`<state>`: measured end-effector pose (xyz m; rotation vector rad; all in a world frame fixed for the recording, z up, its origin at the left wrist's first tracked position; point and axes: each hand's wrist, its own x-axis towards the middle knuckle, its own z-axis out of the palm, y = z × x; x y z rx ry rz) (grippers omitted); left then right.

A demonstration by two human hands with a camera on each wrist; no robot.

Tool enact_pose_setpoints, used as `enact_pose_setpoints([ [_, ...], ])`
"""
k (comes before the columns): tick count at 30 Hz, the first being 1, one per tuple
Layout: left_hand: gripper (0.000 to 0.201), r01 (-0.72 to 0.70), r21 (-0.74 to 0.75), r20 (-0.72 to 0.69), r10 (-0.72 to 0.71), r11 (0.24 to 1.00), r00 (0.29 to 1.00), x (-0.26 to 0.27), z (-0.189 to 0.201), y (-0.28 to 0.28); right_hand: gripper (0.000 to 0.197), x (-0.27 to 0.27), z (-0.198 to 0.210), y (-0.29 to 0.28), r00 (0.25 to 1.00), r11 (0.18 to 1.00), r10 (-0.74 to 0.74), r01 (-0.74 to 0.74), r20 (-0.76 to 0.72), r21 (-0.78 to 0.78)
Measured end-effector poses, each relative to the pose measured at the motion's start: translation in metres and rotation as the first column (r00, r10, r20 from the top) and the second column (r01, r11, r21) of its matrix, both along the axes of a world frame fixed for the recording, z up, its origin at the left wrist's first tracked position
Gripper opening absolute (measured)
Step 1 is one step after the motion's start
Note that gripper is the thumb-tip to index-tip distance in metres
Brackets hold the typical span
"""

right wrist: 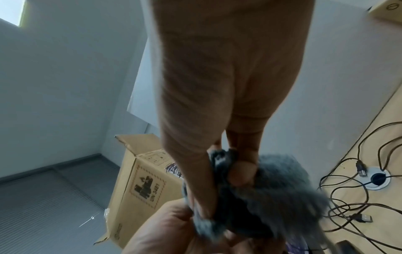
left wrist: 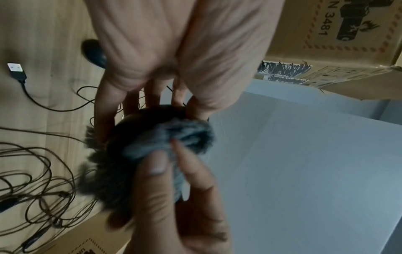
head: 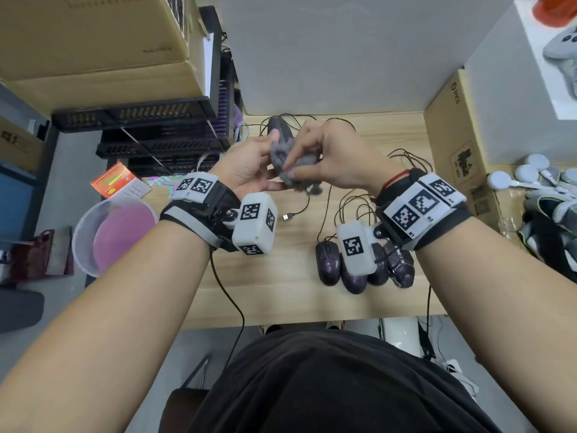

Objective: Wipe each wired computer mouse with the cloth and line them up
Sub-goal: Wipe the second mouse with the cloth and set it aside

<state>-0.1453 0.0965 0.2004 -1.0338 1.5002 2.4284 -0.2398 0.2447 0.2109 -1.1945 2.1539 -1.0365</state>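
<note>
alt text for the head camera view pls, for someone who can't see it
Seen from above, the left hand holds a dark mouse over a wooden desk while the right hand rubs it with a grey cloth. Four dark mice sit side by side nearer the person, cables trailing.

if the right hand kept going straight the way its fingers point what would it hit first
Probably the grey cloth it pinches, then the mouse gripped by the left hand. Depth beyond is unclear.
</note>
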Motion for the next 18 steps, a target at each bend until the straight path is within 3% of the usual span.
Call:
enact_pose_setpoints([
  [2,0.019,0.018,0.001,0.023,-0.018,1.0,1.0,0.002,0.0,0.0,0.016,0.001,0.001,0.002,0.999,0.999,0.037,-0.037,0.003,0.03],
  [6,0.013,0.056,0.04,0.033,-0.058,0.998,0.998,0.004,0.0,0.006,0.014,-0.009,-0.001,-0.005,0.962,0.956,-0.274,0.274,0.023,-0.106],
  [8,0.015,0.021,0.053,0.036,-0.023,0.998,0.999,0.003,0.001,0.006,0.015,-0.008,0.0,-0.006,0.968,0.964,-0.245,0.249,0.05,-0.098],
  [12,0.017,0.02,0.009,0.057,-0.021,1.0,0.998,0.004,0.001,0.004,0.014,-0.001,0.007,0.003,0.993,0.996,-0.028,0.018,0.113,0.082],
  [16,0.015,0.088,0.004,0.046,-0.088,0.996,0.995,0.007,0.0,0.001,0.012,-0.009,0.003,0.003,0.968,0.981,-0.186,0.193,0.166,-0.025],
  [18,0.014,0.146,0.013,0.017,-0.146,0.989,0.989,0.01,0.002,0.0,0.014,-0.011,0.002,0.002,0.96,0.977,-0.2,0.211,0.195,-0.038],
])
